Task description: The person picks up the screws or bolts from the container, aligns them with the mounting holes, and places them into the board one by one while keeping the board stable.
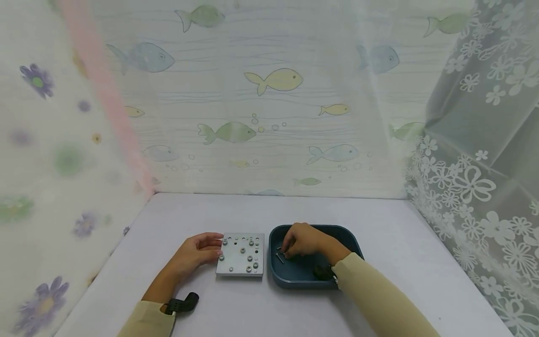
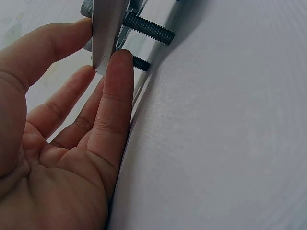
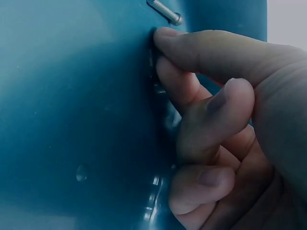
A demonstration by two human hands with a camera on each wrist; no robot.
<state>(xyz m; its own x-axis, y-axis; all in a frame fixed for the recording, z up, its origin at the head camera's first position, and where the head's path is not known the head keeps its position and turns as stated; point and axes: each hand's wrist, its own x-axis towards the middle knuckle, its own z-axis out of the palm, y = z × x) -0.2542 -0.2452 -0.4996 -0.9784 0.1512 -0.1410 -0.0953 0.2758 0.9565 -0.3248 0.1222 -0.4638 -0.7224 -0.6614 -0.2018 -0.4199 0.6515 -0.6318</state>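
Note:
In the head view my left hand (image 1: 193, 255) holds the left edge of a square silver metal plate (image 1: 237, 269). Up close in the left wrist view, the thumb lies against one face and a finger reaches the other, where threaded bolt shanks (image 2: 148, 28) stick out. Several bolt heads (image 1: 242, 250) stand on the plate's upper face. My right hand (image 1: 305, 239) reaches down into a dark blue tray (image 1: 311, 284), its thumb and index finger drawn together near the floor. A loose screw (image 3: 165, 11) lies just beyond the thumb. I cannot tell whether those fingertips hold anything.
The plate and tray stand side by side on a white-covered table (image 1: 210, 210). A curtain with printed fish (image 1: 286, 79) hangs behind, with a flowered curtain (image 1: 38, 187) at left and a lace one (image 1: 476, 187) at right.

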